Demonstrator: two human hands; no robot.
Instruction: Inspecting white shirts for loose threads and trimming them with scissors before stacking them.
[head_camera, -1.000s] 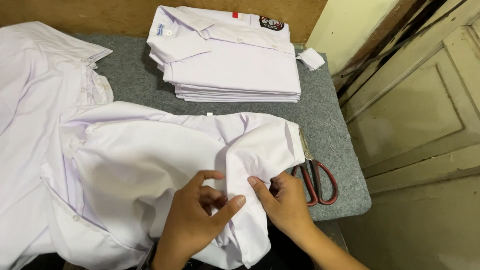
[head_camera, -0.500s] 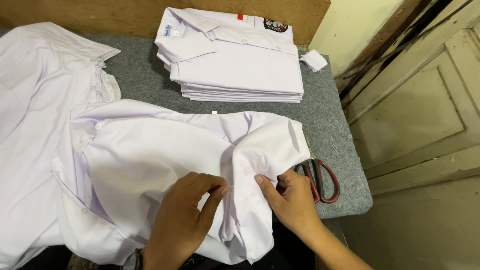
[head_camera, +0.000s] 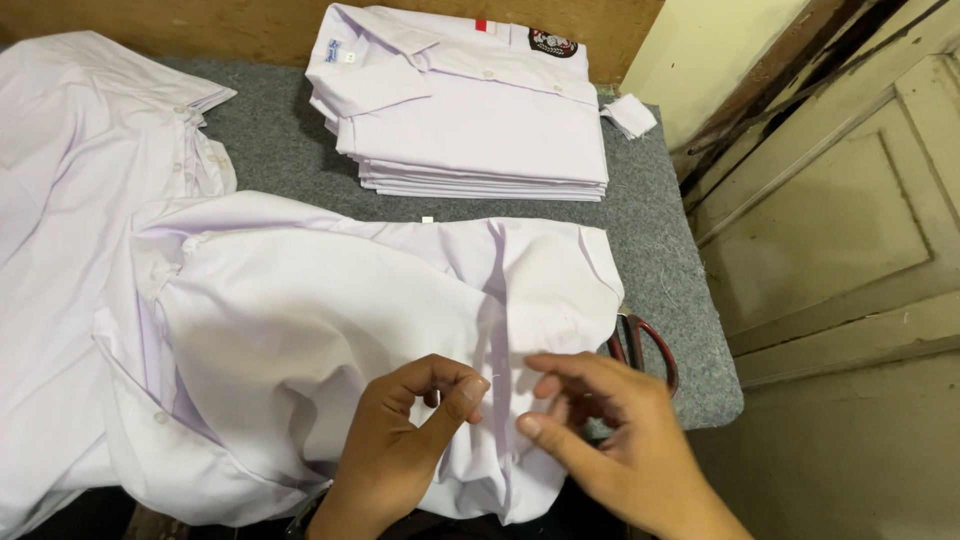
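White shirt (head_camera: 330, 330), spread face-down and rumpled across the grey felt tabletop (head_camera: 280, 150), its long axis running left to right from the collar end at the left to the hem at the right. The hem edge hangs over the near side of the tabletop, directly under both hands. The left hand (head_camera: 400, 440) pinches a vertical fold of the cloth between thumb and forefinger; its grip is narrow and closed on the fabric. The right hand (head_camera: 610, 440) lies just to the right of that fold, fingers loosely curled and parted, fingertips touching or nearly touching the cloth; whether it holds any fabric cannot be told. The fold thus lies between the two hands, the left being the nearer and the only one clearly gripping. The shirt is plain, pale, thin and creased, with a button visible near its lower left edge. Beyond it stands a neat stack of folded shirts (head_camera: 470, 110), well apart at the far edge. More loose white garments (head_camera: 70, 200) lie to the left, overlapping the shirt. Red-handled scissors (head_camera: 645, 345) rest just beside the right corner of the hem, partly hidden by it
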